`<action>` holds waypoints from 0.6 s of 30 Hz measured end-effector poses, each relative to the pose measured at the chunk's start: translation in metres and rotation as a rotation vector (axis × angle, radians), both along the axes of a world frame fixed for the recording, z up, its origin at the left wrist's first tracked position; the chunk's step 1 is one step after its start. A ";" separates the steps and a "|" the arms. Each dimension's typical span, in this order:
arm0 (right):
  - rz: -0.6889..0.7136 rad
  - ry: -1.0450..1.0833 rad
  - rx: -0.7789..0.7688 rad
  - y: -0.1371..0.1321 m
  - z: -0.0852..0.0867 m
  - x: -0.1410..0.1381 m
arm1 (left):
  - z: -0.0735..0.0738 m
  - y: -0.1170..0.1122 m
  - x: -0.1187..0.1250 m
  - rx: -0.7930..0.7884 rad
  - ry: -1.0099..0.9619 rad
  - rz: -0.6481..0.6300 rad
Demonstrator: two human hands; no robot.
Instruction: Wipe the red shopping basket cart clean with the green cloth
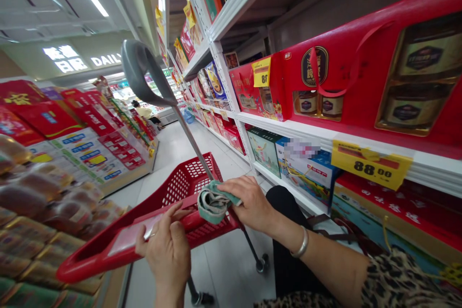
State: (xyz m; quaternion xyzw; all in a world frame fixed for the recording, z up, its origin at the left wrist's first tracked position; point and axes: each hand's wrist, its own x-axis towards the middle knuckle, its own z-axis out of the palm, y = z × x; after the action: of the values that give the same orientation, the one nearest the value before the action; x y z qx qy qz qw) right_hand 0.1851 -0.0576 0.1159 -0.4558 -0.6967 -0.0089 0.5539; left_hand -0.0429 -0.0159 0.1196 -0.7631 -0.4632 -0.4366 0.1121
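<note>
The right hand (249,204) is clamped from above on a folded teal cloth (212,202), its fingers wrapped over the soft, bunched fold. A hold across the whole fold, rather than a pinch at one corner, suits cloth this limp. The left hand (166,252), wearing a thin ring, curls up just beside the cloth and stays apart from the right hand. It probably grips the rim below, but the foreshortened view leaves that uncertain.

The cloth sits between the hands, over the glossy moulded rim of a red plastic shopping basket (119,250) with perforated mesh sides. A slim metal pole (191,139) rises from the basket to a curved grey handle (140,70), and a black wheeled leg (260,263) stands on the pale tiled floor (224,269).

A silver bangle (300,244) circles the right wrist, above which runs a leopard-print sleeve (400,284). White steel shelving (231,82) to the right carries red gift bags (361,72) and a yellow price tag (371,164). Packaged bread (32,192) is stacked to the left.
</note>
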 end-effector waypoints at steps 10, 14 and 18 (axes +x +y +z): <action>0.093 -0.061 0.179 -0.010 -0.027 -0.037 | 0.013 -0.015 -0.040 -0.051 -0.145 0.025; 0.051 -0.091 0.254 -0.011 -0.040 -0.045 | 0.013 -0.018 -0.059 -0.079 -0.178 0.034; -0.087 -0.136 0.249 -0.006 -0.051 -0.034 | 0.011 -0.019 -0.077 -0.061 -0.207 0.005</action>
State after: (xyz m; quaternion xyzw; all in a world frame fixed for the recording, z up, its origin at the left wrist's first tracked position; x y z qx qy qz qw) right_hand 0.1506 -0.0639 0.0654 -0.4119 -0.7057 -0.1500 0.5566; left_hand -0.1196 -0.0346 0.1305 -0.7158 -0.4872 -0.4986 0.0412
